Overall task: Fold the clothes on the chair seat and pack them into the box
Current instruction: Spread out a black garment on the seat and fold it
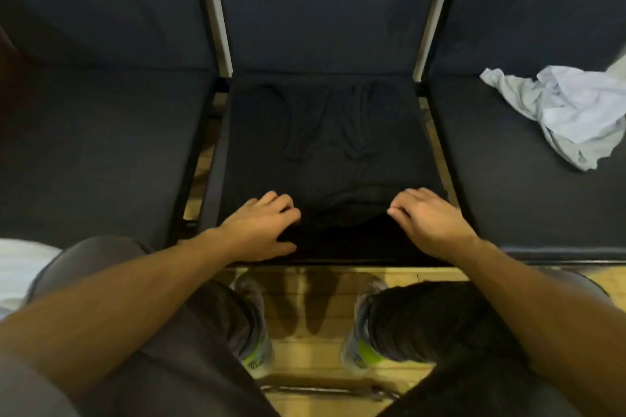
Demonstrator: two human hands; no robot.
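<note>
head view: a black garment (pixel 325 145) lies spread flat on the middle chair seat (pixel 437 118), straps toward the backrest. the left hand (pixel 262 230) and right hand (pixel 428 218) sit at its near hem, each grip curled onto the dark fabric, pinching the edge. a crumpled pale grey garment (pixel 562 112) lies on the seat right of the black garment, well apart.
</note>
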